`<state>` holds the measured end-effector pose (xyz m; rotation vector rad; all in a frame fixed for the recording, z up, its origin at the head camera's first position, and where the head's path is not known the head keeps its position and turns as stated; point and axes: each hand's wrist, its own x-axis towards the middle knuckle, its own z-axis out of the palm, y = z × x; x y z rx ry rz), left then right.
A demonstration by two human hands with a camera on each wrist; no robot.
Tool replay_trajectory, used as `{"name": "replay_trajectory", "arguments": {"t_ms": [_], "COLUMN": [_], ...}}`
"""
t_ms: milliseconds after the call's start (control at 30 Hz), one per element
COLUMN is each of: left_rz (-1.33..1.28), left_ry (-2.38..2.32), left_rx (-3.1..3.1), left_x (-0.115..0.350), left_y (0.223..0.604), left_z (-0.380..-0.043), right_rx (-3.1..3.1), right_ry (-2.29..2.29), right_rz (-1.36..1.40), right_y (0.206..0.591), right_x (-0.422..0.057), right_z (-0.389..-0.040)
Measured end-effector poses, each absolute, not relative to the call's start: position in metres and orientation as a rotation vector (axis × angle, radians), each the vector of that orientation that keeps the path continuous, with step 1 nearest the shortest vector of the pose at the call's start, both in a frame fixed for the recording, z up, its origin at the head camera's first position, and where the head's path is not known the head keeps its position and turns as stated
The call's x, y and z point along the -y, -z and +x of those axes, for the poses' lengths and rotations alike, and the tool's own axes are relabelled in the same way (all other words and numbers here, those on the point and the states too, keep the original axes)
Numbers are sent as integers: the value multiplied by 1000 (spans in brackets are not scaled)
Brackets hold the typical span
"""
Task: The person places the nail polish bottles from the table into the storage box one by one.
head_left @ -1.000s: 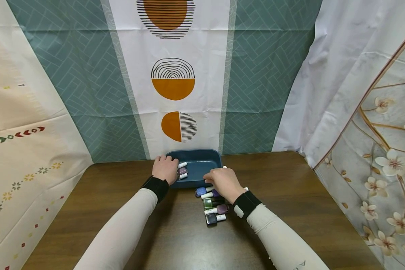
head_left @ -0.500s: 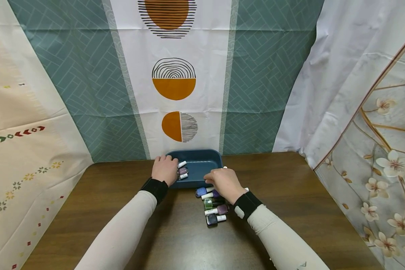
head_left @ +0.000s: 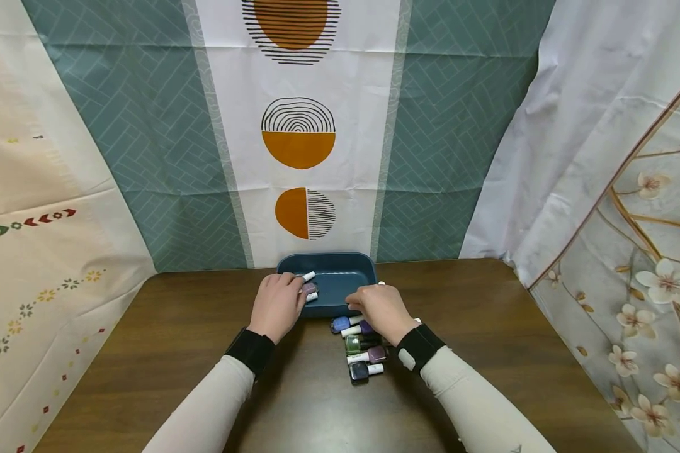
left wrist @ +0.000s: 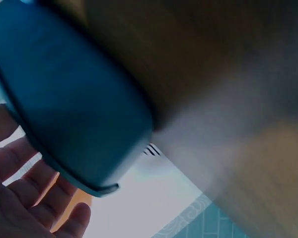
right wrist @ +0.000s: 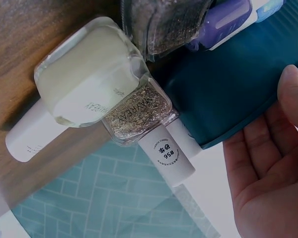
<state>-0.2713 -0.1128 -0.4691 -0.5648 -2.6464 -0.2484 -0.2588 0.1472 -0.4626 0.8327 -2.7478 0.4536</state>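
A dark blue tray (head_left: 348, 261) stands at the table's back edge, with several white-capped nail polish bottles (head_left: 310, 289) inside at its left. My left hand (head_left: 276, 303) reaches over the tray's left front, fingertips at these bottles. In the left wrist view its fingers bend loosely and pass behind the rim; I cannot tell whether they hold anything. My right hand (head_left: 381, 308) holds the front right rim; in the right wrist view its thumb (right wrist: 289, 82) lies over the outer wall and its fingers go behind the rim. Close by lie a glitter bottle (right wrist: 139, 111) and a pale cream bottle (right wrist: 89, 74).
In front of the tray a column of nail polish bottles lies on the brown table (head_left: 164, 352): blue (head_left: 340, 324), green (head_left: 353, 344), mauve (head_left: 376, 355) and dark navy (head_left: 359, 372). More are partly hidden under my right hand. A patterned curtain (head_left: 317, 214) hangs right behind.
My left hand has drawn back off the left rim, slightly toward me and to the right, over the bottles in the tray. My right hand stays at the front rim. The head view has shifted slightly.
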Motion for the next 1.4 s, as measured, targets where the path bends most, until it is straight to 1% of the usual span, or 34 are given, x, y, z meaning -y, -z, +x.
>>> {"name": "replay_trajectory", "arguments": {"t_ms": [200,467,867,967,1400], "left_rz": [-649,-644,-631,-644,-593], "left_ry": [275,273,319,338,360], "left_rx": [2535,2497,2507,2482,2530], "left_x": [107,105,110,111,114], "left_y": [472,474,477,477,480], "left_z": [-248,-235,-233,-233,-236], "right_rx": [2756,2771,2745,2759,2804], "right_ry": [-453,-442,-501,-584,-621], "right_rz": [818,824,913,944,931], "right_y": [459,462,464,462,461], "right_x": [-149,-148,-150,-151,-150], "right_z": [-259,-259,-259,-258,-255]}}
